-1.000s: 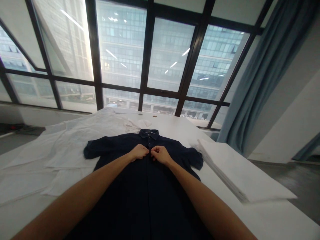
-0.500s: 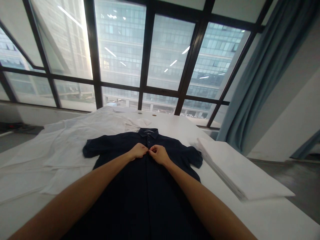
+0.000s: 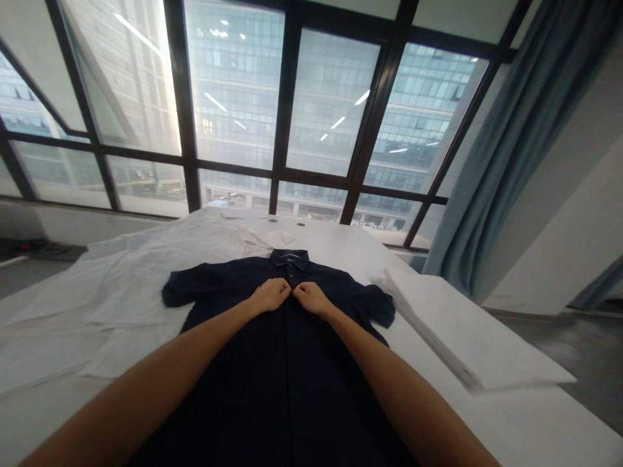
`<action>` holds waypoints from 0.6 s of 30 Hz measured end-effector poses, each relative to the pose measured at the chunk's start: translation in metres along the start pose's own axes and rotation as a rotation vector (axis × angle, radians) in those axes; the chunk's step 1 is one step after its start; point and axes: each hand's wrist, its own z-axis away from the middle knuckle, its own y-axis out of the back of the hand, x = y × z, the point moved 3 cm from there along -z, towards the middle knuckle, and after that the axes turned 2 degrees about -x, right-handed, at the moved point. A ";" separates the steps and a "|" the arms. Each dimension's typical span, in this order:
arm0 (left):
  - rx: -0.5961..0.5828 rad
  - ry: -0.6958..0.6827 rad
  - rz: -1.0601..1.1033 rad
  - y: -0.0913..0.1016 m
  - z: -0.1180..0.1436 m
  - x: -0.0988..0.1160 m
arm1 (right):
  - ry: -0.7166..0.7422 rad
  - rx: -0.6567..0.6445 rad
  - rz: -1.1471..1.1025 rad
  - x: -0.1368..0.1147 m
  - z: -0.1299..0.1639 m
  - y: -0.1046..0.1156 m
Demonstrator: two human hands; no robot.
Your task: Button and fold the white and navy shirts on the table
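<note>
A dark navy short-sleeved shirt (image 3: 263,383) lies front side up, its collar (image 3: 289,258) toward the window and its sleeves spread to both sides. My left hand (image 3: 271,294) is closed on the shirt's front placket, just below the collar. Close beside it, my right hand (image 3: 311,298) pinches the other side of the placket, with a narrow gap between the two hands. One or two small buttons show above my fingers. Whatever lies between the fingertips is too small to make out.
White cloth (image 3: 131,279) is spread over the left of the white table (image 3: 335,243). A stack of white sheets (image 3: 467,331) lies on the right. Beyond the table stand dark-framed windows (image 3: 233,84) and a blue-grey curtain (image 3: 506,162).
My right hand's fingers have curled in more closely, and the two hands have moved very slightly at the placket. The shirt lies almost as before.
</note>
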 end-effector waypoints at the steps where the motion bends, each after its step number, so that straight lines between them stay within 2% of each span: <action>1: 0.006 0.019 -0.049 0.001 0.002 0.001 | 0.000 -0.005 -0.019 0.001 -0.001 0.000; 6: 0.020 0.104 -0.214 0.004 0.010 0.001 | 0.003 -0.001 -0.002 -0.004 0.003 0.001; 8: 0.080 0.036 -0.282 0.006 0.012 0.002 | 0.016 0.068 0.062 -0.009 0.008 0.007; 10: 0.101 -0.097 -0.333 0.006 0.014 0.002 | 0.010 0.176 0.191 -0.011 0.014 0.018; 11: 0.076 -0.146 -0.351 0.004 0.014 0.001 | 0.008 0.217 0.282 -0.010 0.017 0.025; 13: -0.039 -0.159 -0.375 0.000 0.014 -0.005 | -0.013 0.240 0.485 -0.002 0.021 0.041; 15: -0.176 -0.113 -0.369 -0.003 0.012 -0.013 | -0.132 0.167 0.620 0.018 0.023 0.058; 18: -0.278 -0.097 -0.348 -0.004 0.006 -0.023 | -0.400 -0.056 0.588 0.063 0.025 0.079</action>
